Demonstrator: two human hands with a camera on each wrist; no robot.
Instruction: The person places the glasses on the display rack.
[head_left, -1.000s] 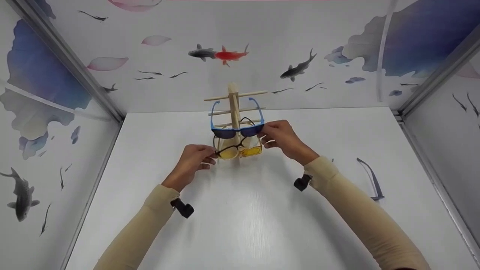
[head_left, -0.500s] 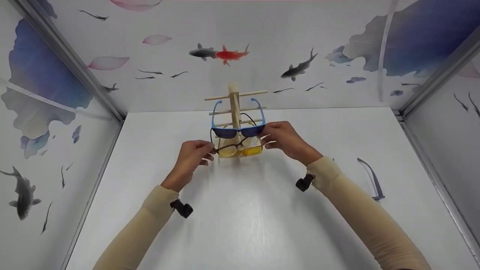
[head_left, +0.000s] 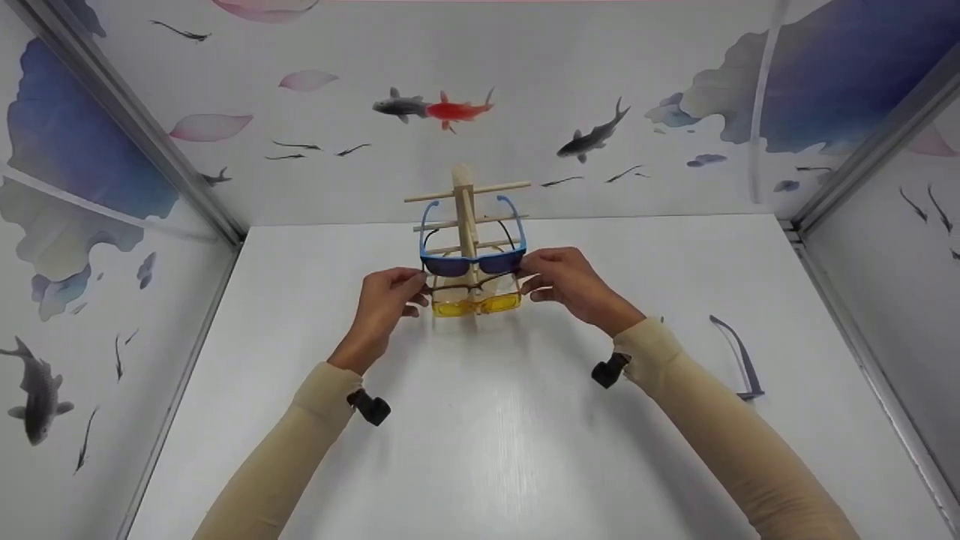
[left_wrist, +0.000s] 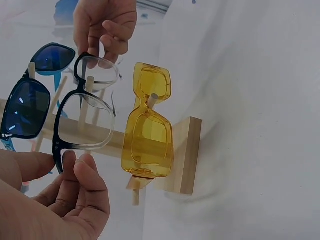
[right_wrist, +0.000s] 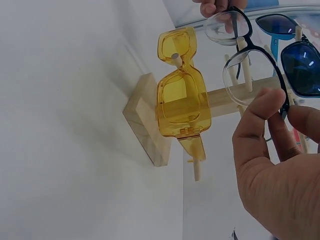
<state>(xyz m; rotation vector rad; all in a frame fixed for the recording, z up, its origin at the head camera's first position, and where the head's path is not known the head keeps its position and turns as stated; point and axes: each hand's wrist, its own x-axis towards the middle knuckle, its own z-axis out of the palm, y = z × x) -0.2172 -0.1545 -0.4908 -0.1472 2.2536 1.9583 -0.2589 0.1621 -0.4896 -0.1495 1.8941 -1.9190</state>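
A pair of eyeglasses (head_left: 453,287) with a black upper frame and clear lenses sits at the middle of a wooden display stand (head_left: 463,180). My left hand (head_left: 384,306) pinches it at one hinge between thumb and fingers. At the opposite hinge my right hand (head_left: 576,286) pinches the same frame, as the right wrist view shows. The eyeglasses look about level, the dowel at the nose bridge. Blue sunglasses (head_left: 448,266) with dark lenses rest just above them. Below hang yellow glasses (head_left: 453,308), set on the lowest dowel.
On the white table (head_left: 480,450), a dark glasses temple (head_left: 744,356) shows at the right, the rest hidden behind my right forearm. The stand's topmost dowel (head_left: 502,187) carries no glasses. A back wall (head_left: 330,187) printed with fish stands close behind the stand.
The left end of the eyeglasses has risen with my left hand, bringing the tilted frame level. My right hand has stayed nearly in place.
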